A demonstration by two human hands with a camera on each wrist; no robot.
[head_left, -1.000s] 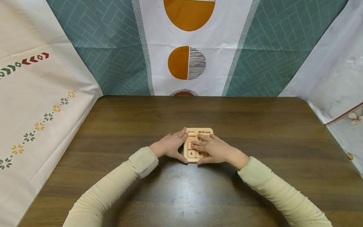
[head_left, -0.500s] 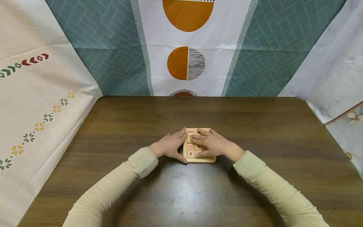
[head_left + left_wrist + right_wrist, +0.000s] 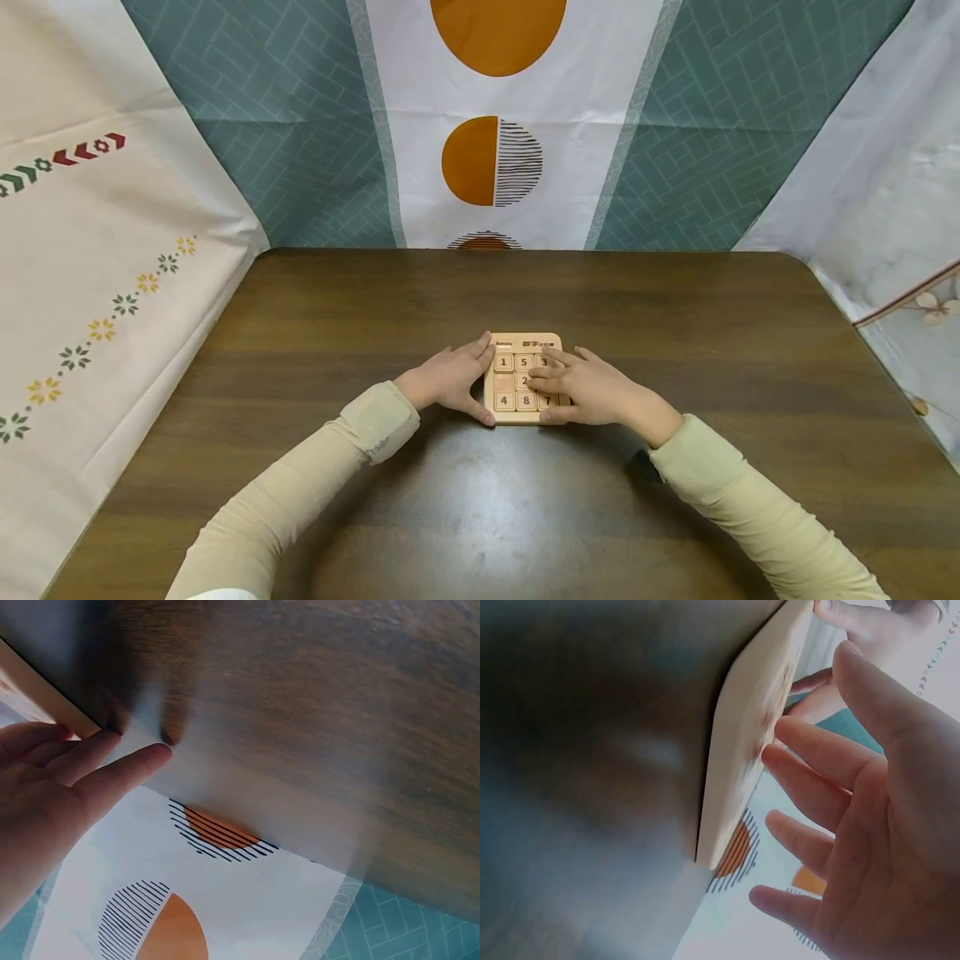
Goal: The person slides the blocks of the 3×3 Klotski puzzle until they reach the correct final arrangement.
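Observation:
A wooden sliding number puzzle (image 3: 525,338) lies flat on the brown table. Its tile 1 (image 3: 503,362) sits in the top left slot, tile 4 (image 3: 504,401) at the bottom left, with a gap between them. Tiles 5, 2 and 8 fill the middle column. My left hand (image 3: 450,379) holds the puzzle's left side, fingers at the far corner and thumb at the near one. My right hand (image 3: 603,393) is over the right side, fingers spread, partly hiding the right column. In the right wrist view its fingertips are close to the tile face; contact is unclear.
The dark wooden table (image 3: 360,308) spreads around the puzzle. A patterned cloth (image 3: 300,125) hangs behind its far edge. Pale cloths flank both sides, the left one (image 3: 90,275) with flower motifs.
Tile 1 has slid from the middle left slot up to the top left, leaving the gap below it. My right hand then drew back to the right. The left hand stayed put.

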